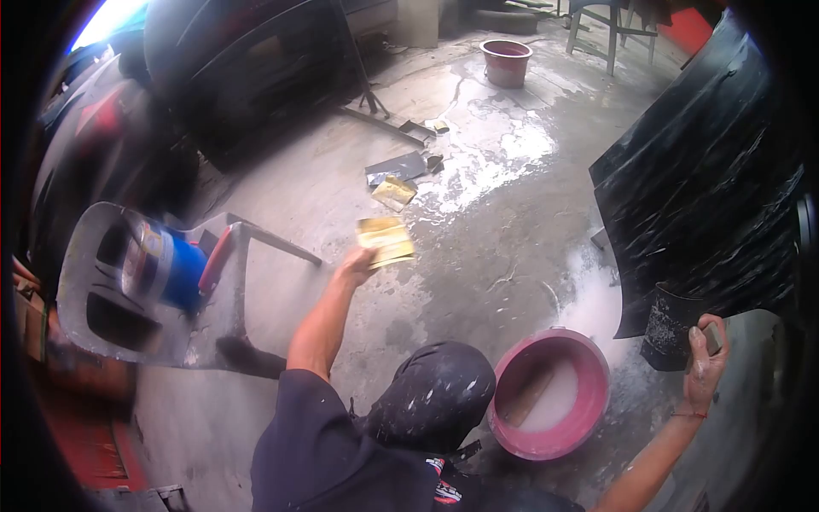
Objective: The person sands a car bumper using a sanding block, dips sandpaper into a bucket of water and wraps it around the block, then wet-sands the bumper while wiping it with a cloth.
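Observation:
My left hand (358,263) holds a folded yellow sheet (386,240) by its left edge, above the wet floor. On the right, my right hand (706,363) grips a small grey block (712,338) near the lower edge of a wet black panel (699,188). A dark, speckled sheet (670,328) is beside that hand; whether it is held cannot be made out. Between my arms, a pink tub (591,375) contains whitish liquid and a brownish flat piece (531,394).
A grey plastic chair (229,328) on the left bears a blue container (181,269). Beyond my left hand, a yellow crumpled sheet (394,194) and a dark sheet (396,168) lie on the floor. A reddish bucket (506,66) stands farther back.

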{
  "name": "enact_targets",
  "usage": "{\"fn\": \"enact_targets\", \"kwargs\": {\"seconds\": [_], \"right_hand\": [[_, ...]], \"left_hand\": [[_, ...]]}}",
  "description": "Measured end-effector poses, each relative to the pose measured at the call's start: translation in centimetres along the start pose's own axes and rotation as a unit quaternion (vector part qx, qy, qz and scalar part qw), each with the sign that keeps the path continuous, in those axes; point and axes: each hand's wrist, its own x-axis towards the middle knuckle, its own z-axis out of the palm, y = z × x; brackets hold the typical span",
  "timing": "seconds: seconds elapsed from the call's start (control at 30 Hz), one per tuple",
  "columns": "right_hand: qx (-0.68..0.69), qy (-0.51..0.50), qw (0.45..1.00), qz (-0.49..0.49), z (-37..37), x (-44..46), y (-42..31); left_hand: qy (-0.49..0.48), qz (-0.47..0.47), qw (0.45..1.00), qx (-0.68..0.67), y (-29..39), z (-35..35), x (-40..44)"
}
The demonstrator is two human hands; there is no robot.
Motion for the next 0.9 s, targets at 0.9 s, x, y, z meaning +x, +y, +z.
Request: {"fn": "enact_targets", "kwargs": {"seconds": [0.9], "right_hand": [[0.258, -0.046, 0.965, 0.011, 3.6, 0.7, -4.2]], "left_hand": [[-0.53, 0.054, 0.836, 0.132, 5.2, 41.9, -29.6]]}}
